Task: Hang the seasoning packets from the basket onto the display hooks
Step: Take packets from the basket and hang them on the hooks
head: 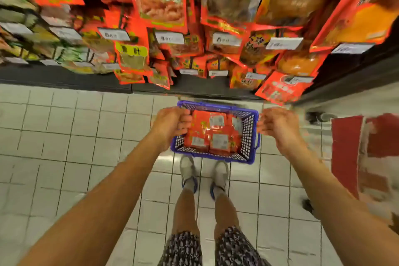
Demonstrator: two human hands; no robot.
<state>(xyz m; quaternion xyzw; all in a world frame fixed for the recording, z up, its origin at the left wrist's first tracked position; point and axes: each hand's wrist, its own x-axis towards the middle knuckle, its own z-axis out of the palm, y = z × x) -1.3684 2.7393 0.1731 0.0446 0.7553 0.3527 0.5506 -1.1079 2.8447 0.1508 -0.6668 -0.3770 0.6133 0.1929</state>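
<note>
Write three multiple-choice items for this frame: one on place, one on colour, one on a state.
1. Where is the basket?
A. on a shelf
B. held above the tiled floor, in front of the person's shoes
C. hung on a hook

2. What colour is the basket?
A. blue
B. green
C. white

3. What is the left hand doing?
A. hanging idle
B. gripping the basket's left rim
C. pinching a price tag

Answers: 1 B, the shoes show just below it; 2 A, its mesh walls are blue; 3 B, fingers curl over the rim beside the seasoning packets.
</note>
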